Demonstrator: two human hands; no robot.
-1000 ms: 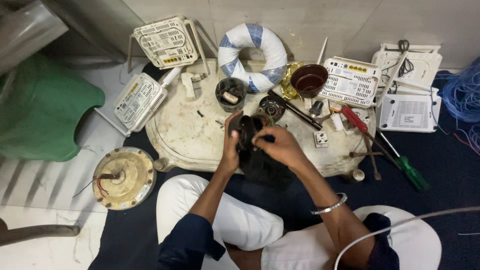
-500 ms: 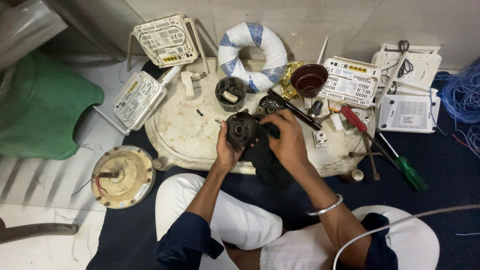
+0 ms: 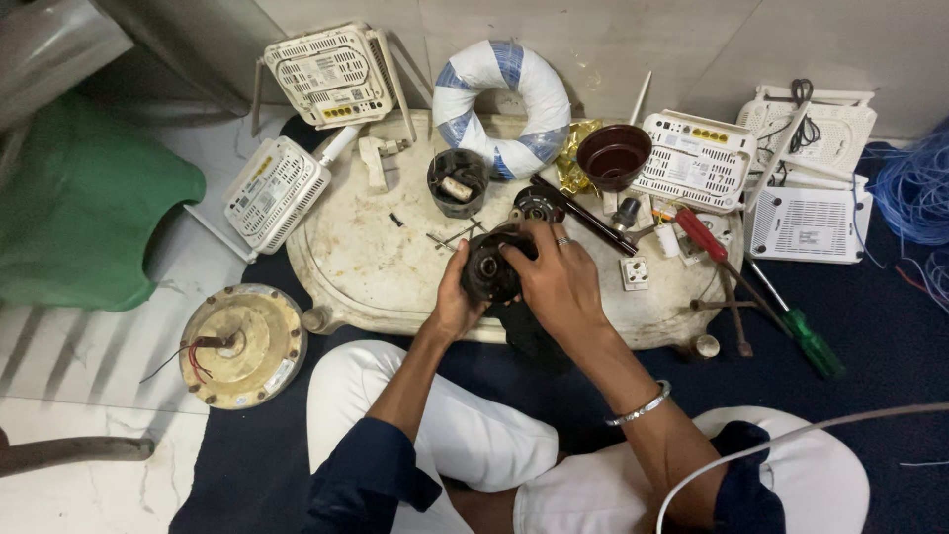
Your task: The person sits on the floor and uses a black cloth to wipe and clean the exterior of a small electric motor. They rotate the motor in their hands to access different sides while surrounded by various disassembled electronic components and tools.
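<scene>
Both of my hands hold a dark round motor part [image 3: 488, 272] just above the near edge of a dirty white oval tray [image 3: 376, 257]. My left hand [image 3: 453, 302] cups it from below and the left. My right hand [image 3: 559, 282], with a ring on one finger and a metal bangle at the wrist, covers its right side and top. A dark cloth [image 3: 529, 331] lies under my right hand. A second dark round part [image 3: 539, 206] sits on the tray just beyond my fingers.
On the tray stand a black cup with small parts [image 3: 458, 181], a brown bowl [image 3: 614, 156], a blue-and-white wound ring [image 3: 502, 104] and a red-handled tool [image 3: 704, 235]. White routers [image 3: 331, 77] ring the tray. A green-handled screwdriver [image 3: 806, 336] lies right, a round fan housing [image 3: 240, 346] left.
The motor part has been lifted from low in my lap up to the tray's near edge, and my right hand has shifted over its right side.
</scene>
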